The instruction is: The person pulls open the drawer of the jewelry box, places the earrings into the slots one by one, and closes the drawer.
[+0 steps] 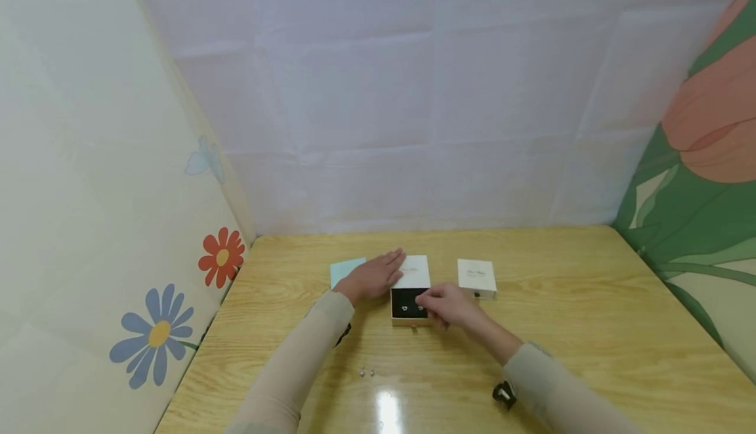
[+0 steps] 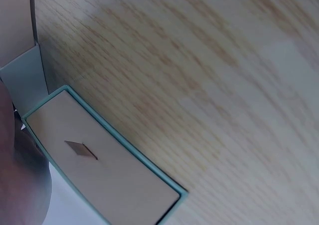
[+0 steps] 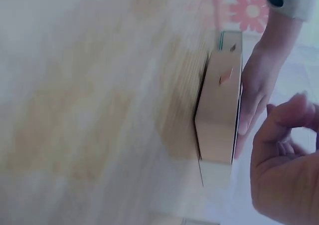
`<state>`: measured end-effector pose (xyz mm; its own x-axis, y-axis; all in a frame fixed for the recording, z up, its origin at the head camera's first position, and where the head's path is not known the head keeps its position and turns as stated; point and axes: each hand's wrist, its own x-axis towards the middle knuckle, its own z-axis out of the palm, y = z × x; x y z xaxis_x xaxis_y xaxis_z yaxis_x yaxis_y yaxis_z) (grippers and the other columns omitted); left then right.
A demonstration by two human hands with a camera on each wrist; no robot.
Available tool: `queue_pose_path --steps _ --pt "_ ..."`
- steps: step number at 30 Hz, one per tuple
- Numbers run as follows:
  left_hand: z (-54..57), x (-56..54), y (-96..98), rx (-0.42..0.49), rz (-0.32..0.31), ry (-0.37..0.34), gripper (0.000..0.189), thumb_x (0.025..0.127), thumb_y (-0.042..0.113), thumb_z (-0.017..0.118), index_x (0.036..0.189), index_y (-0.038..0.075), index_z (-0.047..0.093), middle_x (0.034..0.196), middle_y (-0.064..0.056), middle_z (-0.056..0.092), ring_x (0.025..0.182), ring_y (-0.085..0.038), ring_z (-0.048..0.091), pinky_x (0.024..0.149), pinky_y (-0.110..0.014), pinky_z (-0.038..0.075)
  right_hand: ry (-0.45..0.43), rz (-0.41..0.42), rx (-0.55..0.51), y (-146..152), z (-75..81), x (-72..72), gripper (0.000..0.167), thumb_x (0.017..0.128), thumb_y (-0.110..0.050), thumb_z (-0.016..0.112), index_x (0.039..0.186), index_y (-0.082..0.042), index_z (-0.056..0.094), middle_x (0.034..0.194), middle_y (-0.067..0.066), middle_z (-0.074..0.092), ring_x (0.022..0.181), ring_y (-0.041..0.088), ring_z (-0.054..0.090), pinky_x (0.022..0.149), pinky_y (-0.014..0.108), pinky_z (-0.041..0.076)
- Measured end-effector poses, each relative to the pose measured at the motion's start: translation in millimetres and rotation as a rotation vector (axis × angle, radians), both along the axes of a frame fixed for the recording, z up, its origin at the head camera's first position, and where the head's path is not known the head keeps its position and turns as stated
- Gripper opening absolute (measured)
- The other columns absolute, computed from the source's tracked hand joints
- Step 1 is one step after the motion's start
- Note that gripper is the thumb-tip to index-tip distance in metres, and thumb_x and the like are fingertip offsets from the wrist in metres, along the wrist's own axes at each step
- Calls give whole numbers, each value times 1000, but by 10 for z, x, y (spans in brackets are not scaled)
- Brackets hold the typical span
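A white slide-out box [image 1: 415,271] lies on the table with its drawer [image 1: 410,322] pulled toward me. Two small silver earrings [image 1: 404,308] sit on the drawer's black lining. My left hand [image 1: 375,278] lies over the left side of the white sleeve, fingers extended. Over the drawer's right side is my right hand [image 1: 451,304], thumb and index finger pinching at the right-hand earring [image 1: 420,307]; the fingertips partly hide it. In the right wrist view, the drawer front [image 3: 218,115] shows a small pull tab, beside the curled right fingers.
A light-blue box [image 1: 345,270] lies left of the white one, partly under the left forearm; its drawer front [image 2: 104,155] is closed. Another white box [image 1: 476,276] stands to the right. Two more small earrings [image 1: 363,373] lie nearer me on the wooden table [image 1: 567,329].
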<state>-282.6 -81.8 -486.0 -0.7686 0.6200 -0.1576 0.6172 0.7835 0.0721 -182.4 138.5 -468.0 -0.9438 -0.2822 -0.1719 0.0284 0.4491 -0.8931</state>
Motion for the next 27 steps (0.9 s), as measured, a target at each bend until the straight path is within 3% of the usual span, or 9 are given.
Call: queue_pose_path --steps 6,10,21,27 --pt "-5 -6 2 4 12 -13 58 113 41 18 164 14 9 171 -1 8 156 -19 13 127 -35 17 -185 -106 -250 -5 -5 111 30 98 -22 66 102 7 74 62 0 60 43 5 44 43 18 43" --pt "-26 -21 1 3 16 -11 58 113 41 18 164 15 9 171 0 8 156 -18 13 127 -34 16 -245 -149 -321 -33 -10 191 30 97 -20 66 103 8 73 61 -3 59 45 4 43 43 16 41" --pt "-33 -31 -3 -13 6 7 58 113 41 17 164 15 9 171 0 7 156 -18 13 127 -33 17 -332 -200 -328 -140 -98 385 25 96 -15 63 102 6 74 60 -4 57 49 5 43 46 16 40" --pt "-17 -11 -2 -5 8 3 58 113 40 18 164 14 10 171 -1 8 156 -19 14 127 -34 16 -363 -196 -329 -205 -208 458 22 95 -17 65 92 3 74 58 -5 55 48 3 41 46 15 39"
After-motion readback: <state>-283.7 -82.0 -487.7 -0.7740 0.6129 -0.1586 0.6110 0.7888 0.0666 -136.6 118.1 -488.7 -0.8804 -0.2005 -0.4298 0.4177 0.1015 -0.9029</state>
